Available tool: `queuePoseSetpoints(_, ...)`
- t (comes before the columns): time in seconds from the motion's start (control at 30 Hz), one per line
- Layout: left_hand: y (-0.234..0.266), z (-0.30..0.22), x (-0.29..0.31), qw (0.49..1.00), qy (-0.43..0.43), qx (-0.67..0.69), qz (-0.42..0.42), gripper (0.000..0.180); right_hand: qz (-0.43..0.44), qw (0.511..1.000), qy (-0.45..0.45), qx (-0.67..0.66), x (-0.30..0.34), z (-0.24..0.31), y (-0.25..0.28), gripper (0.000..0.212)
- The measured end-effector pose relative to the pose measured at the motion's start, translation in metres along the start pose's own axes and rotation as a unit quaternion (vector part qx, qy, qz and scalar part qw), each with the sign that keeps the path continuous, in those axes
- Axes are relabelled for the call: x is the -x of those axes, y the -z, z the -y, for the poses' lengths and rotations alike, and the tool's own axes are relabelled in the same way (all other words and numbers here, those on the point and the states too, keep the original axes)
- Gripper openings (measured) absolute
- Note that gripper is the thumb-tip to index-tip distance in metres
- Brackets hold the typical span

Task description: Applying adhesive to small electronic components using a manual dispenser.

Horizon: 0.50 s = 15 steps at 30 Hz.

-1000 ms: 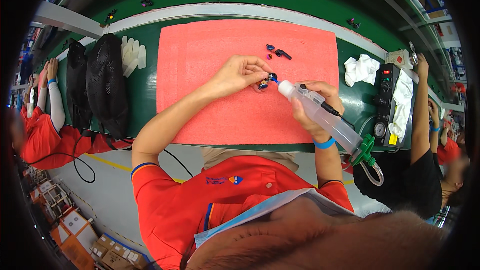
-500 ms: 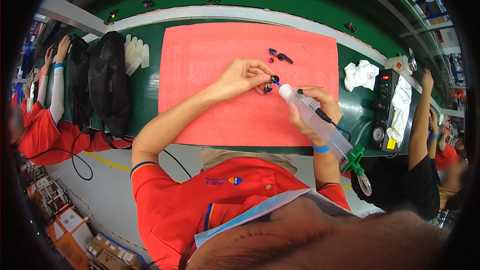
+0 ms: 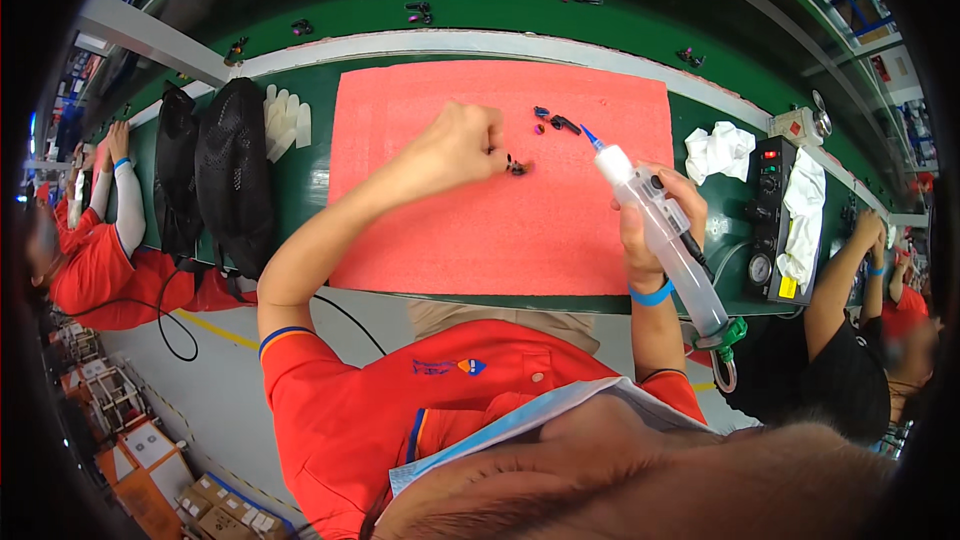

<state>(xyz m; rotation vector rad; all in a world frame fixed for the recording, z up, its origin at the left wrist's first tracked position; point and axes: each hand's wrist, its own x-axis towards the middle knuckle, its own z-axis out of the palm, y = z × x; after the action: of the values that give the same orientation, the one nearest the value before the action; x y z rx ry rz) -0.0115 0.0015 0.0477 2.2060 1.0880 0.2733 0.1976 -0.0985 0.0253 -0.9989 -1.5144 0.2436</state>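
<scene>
From my seat I have the right hand (image 3: 640, 250) wrapped around a clear syringe (image 3: 668, 245), thumb on one side and fingers on the other, a firm grip. Its barrel slants up and to the left, with the green end cap (image 3: 736, 331) low by the wrist and the blue tip (image 3: 592, 136) over the pink mat (image 3: 450, 245). That tip sits just beside a long dark piece (image 3: 565, 125) lying on the mat, near a small blue part (image 3: 541, 112) and a purple bead (image 3: 539, 128).

My left hand (image 3: 465, 143) is over the middle of the mat with its fingers curled in. A small dark assembly (image 3: 516, 168) shows right beside its fingertips; it is blurred and partly covered, so I can't tell whether the fingers pinch it or merely lie next to it.

Around the mat, on the green desk (image 3: 712, 205), I see black mesh bags (image 3: 232, 175) and pale finger covers (image 3: 287, 120) to the left. To the right are a crumpled white tissue (image 3: 720, 150) and a black control box (image 3: 772, 220) with a gauge, a white cloth (image 3: 803, 205) beside it. Co-workers sit at either side.
</scene>
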Motion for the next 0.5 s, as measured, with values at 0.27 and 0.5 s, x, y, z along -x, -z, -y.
queuePoseSetpoints(0.27,-0.009,0.014,0.009,0.902,0.084,0.414,0.091,0.012,0.016,0.999,0.031,0.031,-0.010,0.012,-0.001,0.038)
queuePoseSetpoints(0.5,-0.010,0.016,-0.002,0.886,0.092,0.447,0.087,0.015,-0.002,0.999,0.024,0.036,-0.012,0.006,0.002,0.038)
